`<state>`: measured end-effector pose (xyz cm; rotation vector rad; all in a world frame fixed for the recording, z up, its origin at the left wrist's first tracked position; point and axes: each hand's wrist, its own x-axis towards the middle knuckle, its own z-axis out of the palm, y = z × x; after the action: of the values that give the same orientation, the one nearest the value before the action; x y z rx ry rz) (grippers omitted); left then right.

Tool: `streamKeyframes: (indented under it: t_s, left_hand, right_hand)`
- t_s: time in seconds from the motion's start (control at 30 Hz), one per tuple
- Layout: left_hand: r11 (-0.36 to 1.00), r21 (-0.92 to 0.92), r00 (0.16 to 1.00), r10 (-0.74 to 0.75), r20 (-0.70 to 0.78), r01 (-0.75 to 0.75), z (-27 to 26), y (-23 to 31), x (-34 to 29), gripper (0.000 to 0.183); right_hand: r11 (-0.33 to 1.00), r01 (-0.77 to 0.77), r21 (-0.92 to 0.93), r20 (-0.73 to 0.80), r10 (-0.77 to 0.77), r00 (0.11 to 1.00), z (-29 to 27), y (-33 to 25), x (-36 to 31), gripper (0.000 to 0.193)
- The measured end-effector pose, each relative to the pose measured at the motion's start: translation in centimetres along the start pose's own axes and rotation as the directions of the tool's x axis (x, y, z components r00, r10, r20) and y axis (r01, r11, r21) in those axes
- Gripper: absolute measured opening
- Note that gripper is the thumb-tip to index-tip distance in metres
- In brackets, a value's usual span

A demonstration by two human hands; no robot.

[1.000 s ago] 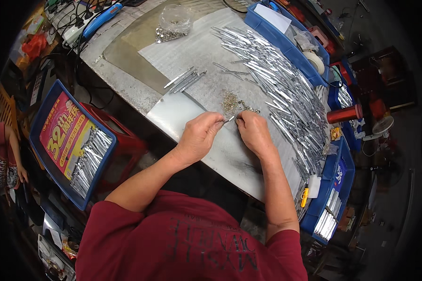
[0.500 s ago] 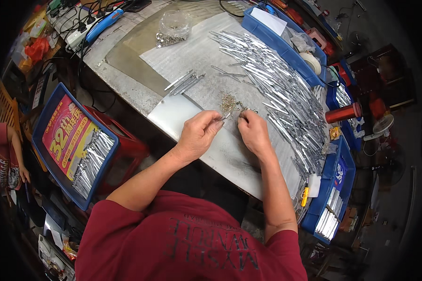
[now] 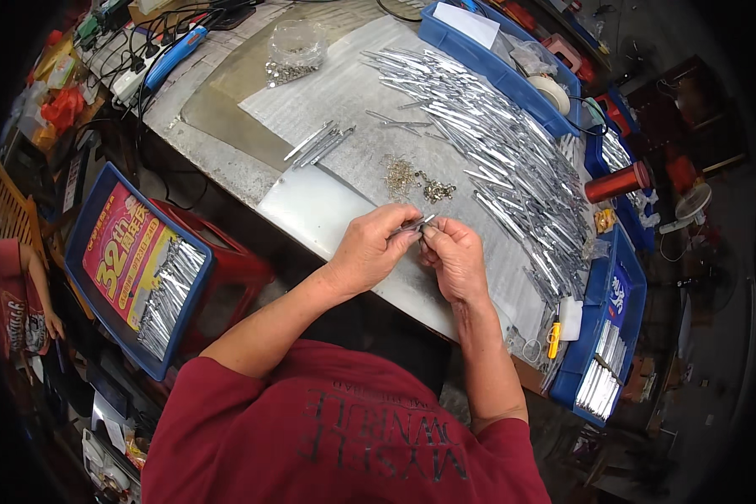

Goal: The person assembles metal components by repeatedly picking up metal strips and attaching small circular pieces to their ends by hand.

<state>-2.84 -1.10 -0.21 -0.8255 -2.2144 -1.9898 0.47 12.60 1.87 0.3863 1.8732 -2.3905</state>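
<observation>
My left hand [image 3: 364,249] pinches a slim silver metal rod [image 3: 412,225] between thumb and fingers. Its tip points toward my right hand [image 3: 458,262], whose thumb and forefinger are closed at the rod's end. Any small part between those fingertips is hidden. Both hands meet above the front edge of the table, over a white sheet [image 3: 307,200]. Just beyond them lie a small pile of fine brass-coloured pieces [image 3: 401,175] and a cluster of small dark metal parts [image 3: 437,191]. Several similar rods [image 3: 321,144] rest beyond the sheet, to the left.
A large heap of silver rods [image 3: 500,151] spreads across the table's right side. Blue bins [image 3: 596,323] line the right edge; another blue bin [image 3: 101,189] sits on a red stool at left. A clear bag [image 3: 296,52] stands farther back. Another person's hand [image 3: 55,325] shows far left.
My hands have come together; the right fingers have left the small-parts pile and now meet the rod held in my left hand. The view has shifted slightly.
</observation>
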Motion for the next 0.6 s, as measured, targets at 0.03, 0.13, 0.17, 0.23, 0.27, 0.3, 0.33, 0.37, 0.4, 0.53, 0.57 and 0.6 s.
streamKeyframes:
  t_s: [0.03,0.13,0.17,0.23,0.27,0.3,0.33,0.37,0.4,0.53,0.57,0.6]
  left_hand:
    - [1.0,-0.01,1.0,-0.01,-0.006,0.01,0.1,0.0,0.0,0.02]
    - [1.0,0.012,1.0,0.015,0.0,-0.015,0.1,0.3,-0.1,0.02]
    - [1.0,0.014,1.0,0.015,0.003,-0.015,0.1,0.3,-0.2,0.02]
    - [1.0,0.016,1.0,0.005,0.018,-0.005,0.1,0.2,-0.2,0.02]
    - [1.0,0.018,1.0,0.005,0.02,-0.005,0.2,0.2,-0.2,0.02]
    - [1.0,0.028,1.0,0.004,0.024,-0.005,0.2,0.3,-0.2,0.021]
    - [0.999,0.038,1.0,0.003,0.029,-0.004,0.2,0.3,-0.3,0.021]
    - [0.999,0.039,1.0,0.004,0.03,-0.005,0.2,0.3,-0.3,0.021]
    - [0.998,0.056,0.999,0.019,0.03,-0.021,0.2,0.2,-0.3,0.022]
    - [0.995,0.092,0.999,0.039,0.013,-0.04,0.3,0.2,-0.2,0.021]
    - [0.995,0.093,0.999,0.04,0.012,-0.041,0.3,0.2,-0.2,0.021]
    - [0.995,0.096,0.999,0.038,0.014,-0.039,0.3,0.2,-0.3,0.021]
  right_hand:
    - [1.0,0.001,-0.004,0.014,-0.001,1.0,0.0,0.0,-0.1,0.01]
    - [0.988,0.082,-0.13,0.013,-0.081,0.997,-0.3,0.6,-0.1,0.011]
    - [0.988,0.083,-0.127,0.013,-0.082,0.997,-0.3,0.6,-0.2,0.011]
    - [0.972,0.135,-0.193,0.004,-0.137,0.991,-0.2,0.7,-0.2,0.011]
    - [0.972,0.135,-0.191,0.003,-0.137,0.991,-0.3,0.8,-0.2,0.011]
    - [0.957,0.178,-0.228,0.006,-0.181,0.983,-0.3,1.0,-0.2,0.011]
    - [0.939,0.22,-0.265,0.011,-0.225,0.974,-0.3,1.1,-0.3,0.011]
    - [0.939,0.221,-0.263,0.01,-0.227,0.974,-0.3,1.1,-0.4,0.011]
    - [0.913,0.238,-0.331,0.002,-0.251,0.968,-0.3,1.0,-0.4,0.011]
    - [0.811,0.252,-0.528,-0.022,-0.31,0.951,-0.3,1.0,-0.5,0.012]
    - [0.811,0.253,-0.527,-0.021,-0.31,0.95,-0.3,0.9,-0.5,0.012]
    - [0.802,0.255,-0.541,-0.021,-0.316,0.949,-0.1,0.7,-0.6,0.012]
